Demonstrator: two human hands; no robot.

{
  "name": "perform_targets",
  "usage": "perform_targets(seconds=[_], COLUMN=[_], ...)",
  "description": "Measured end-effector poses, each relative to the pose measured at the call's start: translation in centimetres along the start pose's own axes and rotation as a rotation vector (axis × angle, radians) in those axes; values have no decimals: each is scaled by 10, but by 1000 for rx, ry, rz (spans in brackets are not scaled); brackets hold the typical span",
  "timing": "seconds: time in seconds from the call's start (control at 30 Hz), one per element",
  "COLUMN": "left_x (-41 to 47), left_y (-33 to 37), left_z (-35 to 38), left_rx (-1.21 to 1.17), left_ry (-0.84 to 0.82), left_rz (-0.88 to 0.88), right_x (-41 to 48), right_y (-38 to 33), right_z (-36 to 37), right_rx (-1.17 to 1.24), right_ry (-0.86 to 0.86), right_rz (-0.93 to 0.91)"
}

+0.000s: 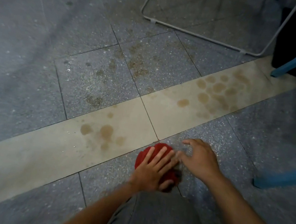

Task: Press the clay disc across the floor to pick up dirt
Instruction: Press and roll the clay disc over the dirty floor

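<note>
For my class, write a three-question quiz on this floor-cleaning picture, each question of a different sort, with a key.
1. True or false: the left hand lies flat on the red clay disc.
2. Multiple choice: the right hand is
A. pressing on the disc
B. beside the disc, fingers spread above the speckled floor tile
C. gripping the blue chair leg
3. Fill in: round brownish marks show on the pale ____ strip that crosses the floor.

Key
1. True
2. B; whether it touches the floor cannot be told
3. beige
</note>
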State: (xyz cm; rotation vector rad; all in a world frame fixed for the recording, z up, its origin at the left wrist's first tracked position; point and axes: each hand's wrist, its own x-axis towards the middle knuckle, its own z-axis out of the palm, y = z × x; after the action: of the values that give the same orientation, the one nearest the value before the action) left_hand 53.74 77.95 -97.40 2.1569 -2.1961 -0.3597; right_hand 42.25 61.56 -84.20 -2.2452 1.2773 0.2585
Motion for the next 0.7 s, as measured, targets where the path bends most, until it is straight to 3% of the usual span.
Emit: perform_targets(seconds=[0.2,0.37,0.47,0.6,0.7], left_x=[-99,-40,-10,-69,-147], left_y=[-60,-85,-76,-60,-70], left_z=[-1,-34,-33,-5,2], left_rx=[38,-71,-52,-12,10], left_ry=[-36,53,67,45,34], left_rz=[-235,-582,-535,-302,-394], right_x=[3,5,5,8,14], right_y=[-33,-65,-79,-85,-92], right_z=[16,32,39,42,44], right_rx=[1,48,30,-14,-95], right_ry=[-153,-154,-99,-83,-126], right_rz=[-48,-131,-167,-161,-183])
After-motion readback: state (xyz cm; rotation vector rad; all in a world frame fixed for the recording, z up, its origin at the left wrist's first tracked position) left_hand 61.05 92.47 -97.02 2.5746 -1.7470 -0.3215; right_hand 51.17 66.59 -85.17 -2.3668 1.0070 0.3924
